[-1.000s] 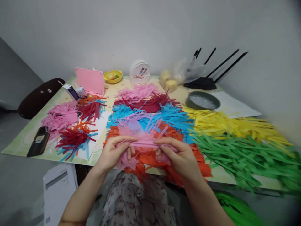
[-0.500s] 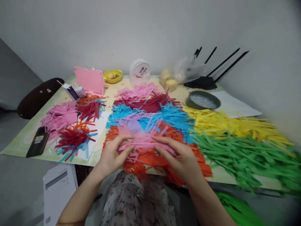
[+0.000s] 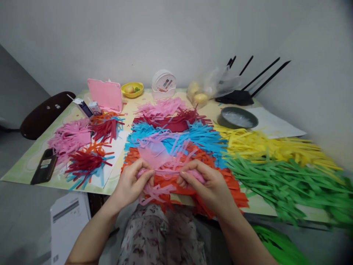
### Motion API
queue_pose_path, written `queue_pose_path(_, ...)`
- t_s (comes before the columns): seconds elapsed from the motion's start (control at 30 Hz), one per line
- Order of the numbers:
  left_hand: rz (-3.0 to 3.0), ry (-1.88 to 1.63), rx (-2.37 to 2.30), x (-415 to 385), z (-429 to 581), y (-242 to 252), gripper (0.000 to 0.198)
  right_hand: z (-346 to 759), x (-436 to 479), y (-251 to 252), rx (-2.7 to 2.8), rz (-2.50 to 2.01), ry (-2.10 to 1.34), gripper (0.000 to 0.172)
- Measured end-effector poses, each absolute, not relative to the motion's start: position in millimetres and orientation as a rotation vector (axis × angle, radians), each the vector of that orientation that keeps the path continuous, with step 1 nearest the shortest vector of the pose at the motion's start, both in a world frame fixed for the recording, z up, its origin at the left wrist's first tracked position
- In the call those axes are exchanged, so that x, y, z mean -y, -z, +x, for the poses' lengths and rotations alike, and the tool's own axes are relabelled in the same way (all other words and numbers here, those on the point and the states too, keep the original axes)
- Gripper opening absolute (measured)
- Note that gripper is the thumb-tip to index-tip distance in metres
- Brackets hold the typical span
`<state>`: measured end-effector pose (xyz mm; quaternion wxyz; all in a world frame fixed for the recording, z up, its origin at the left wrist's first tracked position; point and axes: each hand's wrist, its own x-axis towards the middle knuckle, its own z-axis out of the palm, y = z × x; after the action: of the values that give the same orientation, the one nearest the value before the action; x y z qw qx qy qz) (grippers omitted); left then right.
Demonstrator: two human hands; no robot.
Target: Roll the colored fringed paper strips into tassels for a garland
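Far left: dark phone [image 3: 44, 167] on the table [image 3: 19, 173], pink fringe pile [image 3: 70, 136] just beyond it, then red-orange-blue tassel [image 3: 84, 160] on white paper. Next, left hand [image 3: 132, 184]: thumb and fingers pinching one end of a pink paper roll [image 3: 167, 172]; some loose pink strips [image 3: 158, 191] hang below it. The roll stretches between both hands, just above the orange fringe [image 3: 237, 193] at the near table edge. Flat pink sheet [image 3: 154, 154] lies just beyond, over blue fringe [image 3: 212, 140]. Right hand [image 3: 206, 184] grips the other end the same way. Further right: yellow strips [image 3: 264, 145], green strips [image 3: 281, 176] nearer. Step in hand looks like rolling or twisting the pink paper's middle tight; next move probably calls for firm pinches and even tension so it doesn't unroll.
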<state>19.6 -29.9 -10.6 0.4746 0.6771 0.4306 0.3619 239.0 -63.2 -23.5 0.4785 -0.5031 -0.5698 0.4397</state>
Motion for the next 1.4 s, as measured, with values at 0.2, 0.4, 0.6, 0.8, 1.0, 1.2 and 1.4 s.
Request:
queue_pose_path(0.2,1.388,-0.936,-0.966,24.3,18.7,17.3,0.022,238.7,57.1,27.1,1.161,-1.107,-1.285,0.018)
queue_pose_path(0.4,1.296,-1.011,-0.985,27.8,21.9,16.7,0.010,240.1,58.4,28.5,1.146,-1.096,-1.246,0.017)
queue_pose_path(0.6,1.391,-1.147,-1.062,34.9,28.1,14.9,0.009,240.5,63.8,27.8,1.289,-1.086,-1.084,0.009)
queue_pose_path(0.8,1.523,-1.151,-1.025,38.9,33.7,15.4,0.019,231.1,63.9,23.6,1.271,-1.091,-1.068,0.013)
queue_pose_path(1.0,1.784,-1.129,-1.138,35.5,29.5,14.9,0.003,228.7,58.4,23.8,1.371,-1.216,-0.835,0.003)
queue_pose_path(1.2,2.247,-0.772,-1.054,17.3,26.8,10.9,0.022,233.4,53.8,20.3,1.784,-1.216,-0.415,0.019)
queue_pose_path(1.4,2.523,-0.998,-1.028,13.6,28.5,11.1,0.013,232.6,63.6,15.7,2.070,-0.936,-0.139,0.029)
